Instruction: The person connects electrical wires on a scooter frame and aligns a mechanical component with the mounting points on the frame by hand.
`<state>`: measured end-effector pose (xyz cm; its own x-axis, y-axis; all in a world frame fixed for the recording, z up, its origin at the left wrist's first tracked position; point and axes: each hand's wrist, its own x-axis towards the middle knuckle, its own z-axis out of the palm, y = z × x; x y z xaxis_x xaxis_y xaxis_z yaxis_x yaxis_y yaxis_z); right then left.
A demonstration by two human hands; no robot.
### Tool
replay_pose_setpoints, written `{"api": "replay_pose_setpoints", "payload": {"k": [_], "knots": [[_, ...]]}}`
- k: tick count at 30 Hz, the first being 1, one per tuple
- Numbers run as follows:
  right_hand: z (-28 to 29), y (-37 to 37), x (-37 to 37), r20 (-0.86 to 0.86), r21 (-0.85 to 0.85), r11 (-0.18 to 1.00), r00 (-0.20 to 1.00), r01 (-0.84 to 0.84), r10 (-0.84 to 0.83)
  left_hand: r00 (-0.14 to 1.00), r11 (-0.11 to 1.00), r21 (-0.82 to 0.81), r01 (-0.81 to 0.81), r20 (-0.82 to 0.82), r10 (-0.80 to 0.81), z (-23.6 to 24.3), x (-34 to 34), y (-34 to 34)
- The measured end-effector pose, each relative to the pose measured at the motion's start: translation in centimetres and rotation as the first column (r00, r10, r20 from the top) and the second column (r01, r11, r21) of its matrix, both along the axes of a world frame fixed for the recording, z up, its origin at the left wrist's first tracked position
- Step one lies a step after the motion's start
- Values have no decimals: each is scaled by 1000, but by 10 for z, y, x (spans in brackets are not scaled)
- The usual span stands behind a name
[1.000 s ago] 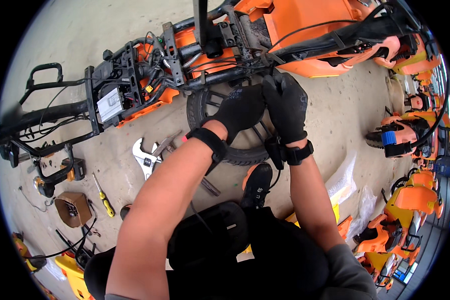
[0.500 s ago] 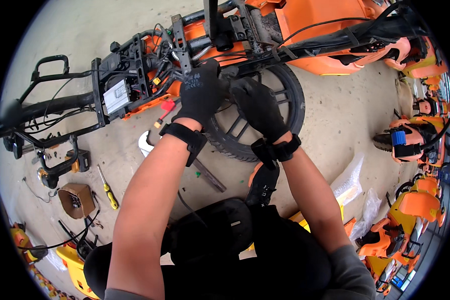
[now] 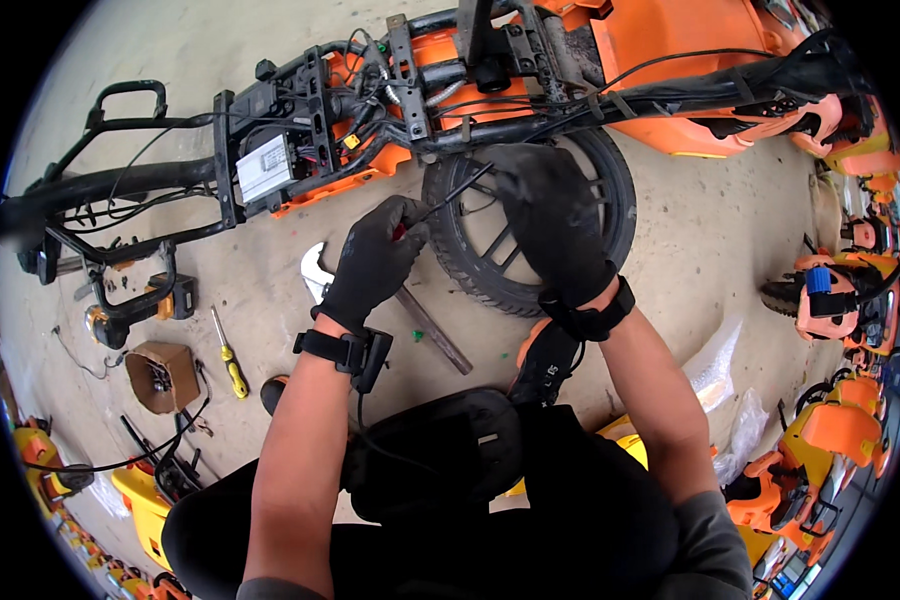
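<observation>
One thin dark piece (image 3: pixel 461 190), upper centre: your left hand (image 3: pixel 378 255) curled around it; right hand (image 3: pixel 552 215) blurred, spread and hold unclear.

Left head-worn fisheye, looking down on nearby hands (image 3: pixel 378 258).

The left grip (image 3: pixel 378 258) holds a dark cable (image 3: pixel 458 190), the blurred right grip (image 3: pixel 552 222) nearby.

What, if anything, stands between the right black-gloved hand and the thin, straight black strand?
Nothing visible: the strand slants uncovered from the left gloved hand up to the right hand; blur hides whether they touch.
</observation>
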<state>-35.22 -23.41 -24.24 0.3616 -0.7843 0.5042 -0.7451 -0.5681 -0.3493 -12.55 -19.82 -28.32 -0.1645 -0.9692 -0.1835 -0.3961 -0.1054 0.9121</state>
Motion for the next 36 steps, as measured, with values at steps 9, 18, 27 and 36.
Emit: {"api": "replay_pose_setpoints", "payload": {"k": [9, 18, 27, 36], "knots": [[-8, -14, 8, -307, 16, 1000, 952, -6, 10, 985, 967, 253, -17, -164, 60, -19, 14, 7], [-26, -18, 3, -451, 101, 995, 891, -19, 63, 981, 950, 311, 27, -193, 36, -16, 56, 1], [2, -7, 43, 119, 270, 930, 967, -251, 226, 1000, 998, -58, -31, -5, 31, 92, 42, -23], [24, -18, 42, 204, 309, 923, 964, -229, 171, 910, 962, 161, -221, -321, 262, 83, 25, -37]]}}
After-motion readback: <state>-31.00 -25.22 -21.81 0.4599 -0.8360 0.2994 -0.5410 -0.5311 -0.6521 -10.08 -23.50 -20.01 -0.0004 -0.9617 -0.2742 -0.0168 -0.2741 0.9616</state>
